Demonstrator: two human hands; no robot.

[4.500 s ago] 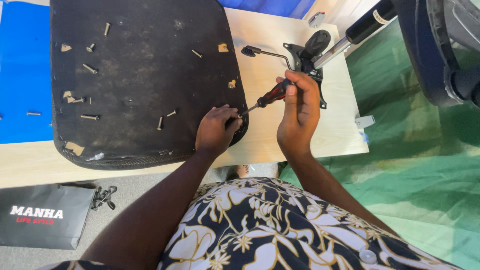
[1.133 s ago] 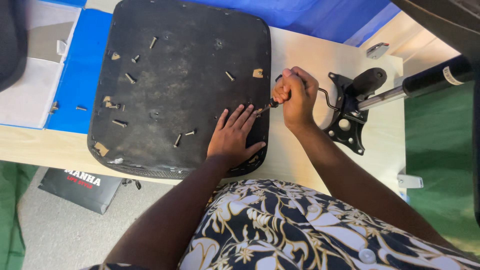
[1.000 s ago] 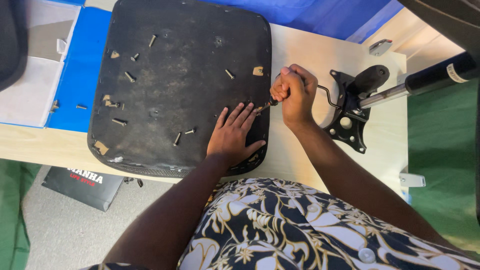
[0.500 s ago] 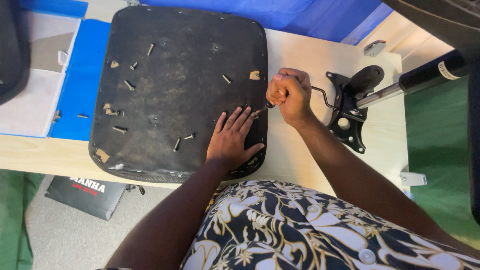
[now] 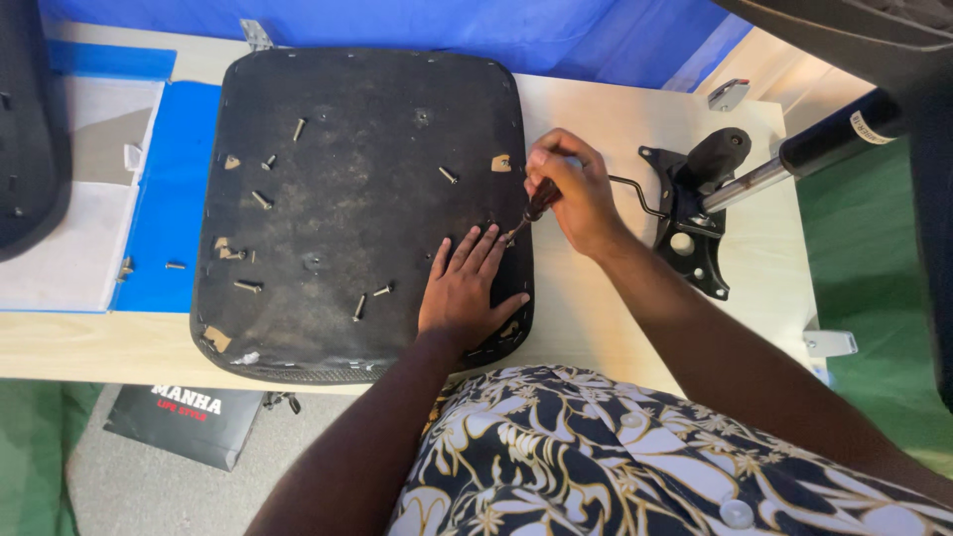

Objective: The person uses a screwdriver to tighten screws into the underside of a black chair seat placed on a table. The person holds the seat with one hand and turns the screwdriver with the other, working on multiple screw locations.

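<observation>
While lying flat on the pale table, one black seat base turned underside up, near the middle of the picture. To the far left, one dark rounded part, only partly in view, over one blue folder with a grey sheet. On the blue folder, one small screw. On the seat base itself, about seven loose screws, spread mostly over the left half and the middle; exact count hard to tell, since some are very small. Below the table edge, one black bag on the floor.

Left hand pressed flat on the lower right corner of the seat base, fingers spread and fully open, holding nothing. Just to the right, right hand closed in a fist around one screwdriver with dark red handle, tip down against the right edge of the seat base, close to the left fingertips.

Further right, one black metal mechanism plate with one thin lever, and one gas cylinder stuck in it, leaning to the upper right.
</observation>
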